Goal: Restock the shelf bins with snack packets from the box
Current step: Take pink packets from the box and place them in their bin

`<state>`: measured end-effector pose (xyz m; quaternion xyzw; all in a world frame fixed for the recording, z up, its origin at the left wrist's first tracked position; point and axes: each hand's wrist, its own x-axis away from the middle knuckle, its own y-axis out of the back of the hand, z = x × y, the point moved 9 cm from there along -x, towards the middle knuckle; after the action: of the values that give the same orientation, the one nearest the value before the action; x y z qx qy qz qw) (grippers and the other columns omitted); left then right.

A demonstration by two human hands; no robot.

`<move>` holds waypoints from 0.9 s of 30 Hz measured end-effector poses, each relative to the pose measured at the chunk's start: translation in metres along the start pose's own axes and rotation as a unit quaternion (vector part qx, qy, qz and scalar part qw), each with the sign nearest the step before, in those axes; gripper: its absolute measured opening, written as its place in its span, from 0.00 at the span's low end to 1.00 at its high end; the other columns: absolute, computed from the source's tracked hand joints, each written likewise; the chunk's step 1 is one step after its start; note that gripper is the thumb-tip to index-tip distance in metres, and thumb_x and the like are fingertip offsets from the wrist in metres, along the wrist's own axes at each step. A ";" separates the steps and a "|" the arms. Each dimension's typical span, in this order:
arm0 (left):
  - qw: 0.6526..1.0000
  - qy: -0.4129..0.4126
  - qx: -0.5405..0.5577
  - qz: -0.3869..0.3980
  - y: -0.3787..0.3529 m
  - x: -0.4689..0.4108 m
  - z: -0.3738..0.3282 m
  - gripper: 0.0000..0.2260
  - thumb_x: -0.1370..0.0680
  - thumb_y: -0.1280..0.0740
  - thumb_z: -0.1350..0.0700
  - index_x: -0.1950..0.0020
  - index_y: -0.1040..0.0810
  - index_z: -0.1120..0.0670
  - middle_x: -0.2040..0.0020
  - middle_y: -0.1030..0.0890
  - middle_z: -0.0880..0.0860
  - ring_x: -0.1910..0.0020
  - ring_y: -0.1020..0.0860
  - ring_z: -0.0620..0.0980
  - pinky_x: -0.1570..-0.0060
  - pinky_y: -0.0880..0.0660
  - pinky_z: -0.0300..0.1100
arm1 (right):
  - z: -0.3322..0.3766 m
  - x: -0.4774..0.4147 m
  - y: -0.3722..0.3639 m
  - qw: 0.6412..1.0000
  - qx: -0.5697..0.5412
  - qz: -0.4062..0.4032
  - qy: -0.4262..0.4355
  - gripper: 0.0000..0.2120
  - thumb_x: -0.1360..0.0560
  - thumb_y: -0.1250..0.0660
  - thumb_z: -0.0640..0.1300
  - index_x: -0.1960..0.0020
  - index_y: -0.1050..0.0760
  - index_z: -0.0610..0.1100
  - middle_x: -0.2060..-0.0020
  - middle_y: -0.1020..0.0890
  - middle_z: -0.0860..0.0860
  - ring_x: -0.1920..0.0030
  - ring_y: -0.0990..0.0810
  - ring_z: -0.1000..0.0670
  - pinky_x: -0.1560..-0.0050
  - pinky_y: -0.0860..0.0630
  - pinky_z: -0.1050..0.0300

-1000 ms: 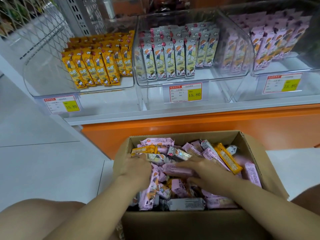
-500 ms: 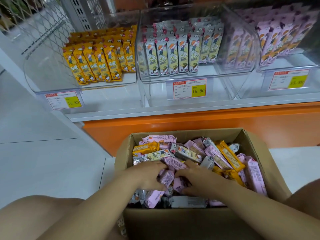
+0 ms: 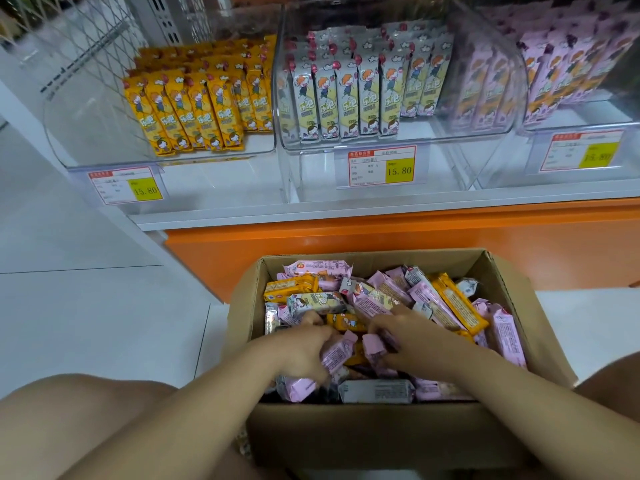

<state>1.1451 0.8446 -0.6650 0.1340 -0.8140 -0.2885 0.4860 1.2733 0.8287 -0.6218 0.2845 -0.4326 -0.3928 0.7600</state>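
The box (image 3: 381, 441) sits on the floor (image 3: 86, 306) at 6 o'clock, open and heaped with loose packets (image 3: 505, 334) in pink, yellow and grey, lying every way. Both hands are down in the heap near its middle. The left hand (image 3: 301, 348) has its grip closed on a pink packet (image 3: 337, 355), fingers curled round it. The right hand (image 3: 419, 341), at 3 o'clock of the left, has its grip closed on a second pink packet (image 3: 374, 346). The two packets lie just beside each other. A yellow packet (image 3: 346, 322) lies at 12 o'clock of the fingertips. A grey packet (image 3: 375, 391) lies flat by the near wall, between the wrists.

Beyond the box an orange plinth (image 3: 415, 237) carries the white shelf (image 3: 346, 211). Three clear bins stand on it. The left bin (image 3: 86, 133) at 11 o'clock holds yellow rows, the middle bin (image 3: 433, 140) at 12 grey rows, and the right bin (image 3: 588, 112) at 1 pink rows. The raised front lip of each bin stands between the box and its rows. A price tag (image 3: 381, 166) reading 15.80 hangs on the middle bin's front, with like tags on the others. A bare knee (image 3: 69, 410) shows at 8 o'clock.
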 end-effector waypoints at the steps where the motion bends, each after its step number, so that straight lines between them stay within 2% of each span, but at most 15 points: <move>1: 1.000 0.001 0.013 -0.003 0.000 0.001 0.001 0.34 0.28 0.27 0.49 0.26 0.39 0.54 0.32 0.44 0.53 0.41 0.29 0.55 0.39 0.29 0.45 | 0.000 0.002 0.001 1.000 0.013 -0.005 -0.001 0.17 0.25 0.32 0.48 0.38 0.30 0.53 0.48 0.33 0.53 0.49 0.28 0.51 0.52 0.32 0.61; 4: 0.998 -0.009 0.053 -0.015 0.003 0.002 0.000 0.38 0.28 0.26 0.47 0.24 0.41 0.53 0.32 0.44 0.52 0.36 0.33 0.54 0.34 0.34 0.42 | -0.006 0.005 0.015 0.996 0.082 -0.043 -0.013 0.18 0.27 0.32 0.55 0.39 0.29 0.54 0.46 0.31 0.52 0.46 0.30 0.51 0.51 0.28 0.57; 7: 0.994 -0.018 0.100 -0.032 0.008 0.002 -0.005 0.40 0.29 0.26 0.45 0.23 0.44 0.52 0.31 0.45 0.51 0.33 0.36 0.53 0.31 0.37 0.42 | -0.012 0.006 0.025 0.996 0.069 -0.054 -0.025 0.19 0.28 0.31 0.57 0.40 0.29 0.54 0.51 0.33 0.54 0.50 0.33 0.54 0.53 0.30 0.60; 11: 0.992 -0.024 0.117 -0.039 0.001 -0.001 -0.006 0.34 0.30 0.25 0.49 0.28 0.36 0.52 0.33 0.43 0.51 0.38 0.33 0.51 0.35 0.32 0.40 | -0.010 0.005 0.016 0.999 0.022 -0.031 -0.018 0.17 0.29 0.29 0.54 0.42 0.27 0.52 0.50 0.30 0.54 0.51 0.28 0.53 0.55 0.32 0.62; 15: 0.987 -0.020 0.147 -0.061 0.002 -0.003 -0.004 0.34 0.30 0.24 0.51 0.28 0.35 0.53 0.35 0.42 0.51 0.39 0.32 0.50 0.39 0.33 0.35 | -0.008 0.005 0.015 0.998 -0.008 -0.058 -0.007 0.15 0.30 0.28 0.51 0.45 0.26 0.52 0.48 0.31 0.54 0.49 0.26 0.52 0.56 0.32 0.63; 19: 0.980 -0.035 0.174 -0.085 0.011 -0.002 -0.009 0.32 0.30 0.24 0.51 0.29 0.33 0.51 0.40 0.43 0.49 0.37 0.35 0.49 0.38 0.37 0.33 | -0.012 0.005 0.024 0.998 -0.026 -0.063 -0.016 0.15 0.29 0.28 0.53 0.44 0.25 0.53 0.46 0.32 0.53 0.46 0.28 0.51 0.48 0.30 0.60; 23: 0.974 -0.045 0.201 -0.099 0.012 0.000 -0.015 0.32 0.30 0.24 0.51 0.30 0.33 0.50 0.39 0.43 0.48 0.37 0.36 0.46 0.37 0.40 0.32 | -0.013 0.007 0.033 0.995 -0.039 -0.084 -0.023 0.17 0.30 0.27 0.55 0.44 0.23 0.52 0.44 0.29 0.52 0.44 0.29 0.52 0.47 0.32 0.60; 27: 0.971 -0.051 0.203 -0.113 0.015 0.004 -0.019 0.30 0.29 0.25 0.52 0.30 0.33 0.49 0.39 0.42 0.48 0.38 0.35 0.45 0.43 0.41 0.27 | -0.009 0.013 0.041 0.993 -0.036 -0.116 -0.005 0.14 0.30 0.27 0.53 0.46 0.22 0.51 0.50 0.25 0.54 0.49 0.29 0.55 0.56 0.34 0.66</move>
<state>1.1609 0.8480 -0.6461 0.3064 -0.8590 -0.1766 0.3703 1.2998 0.8399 -0.5890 0.3029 -0.3863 -0.4949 0.7170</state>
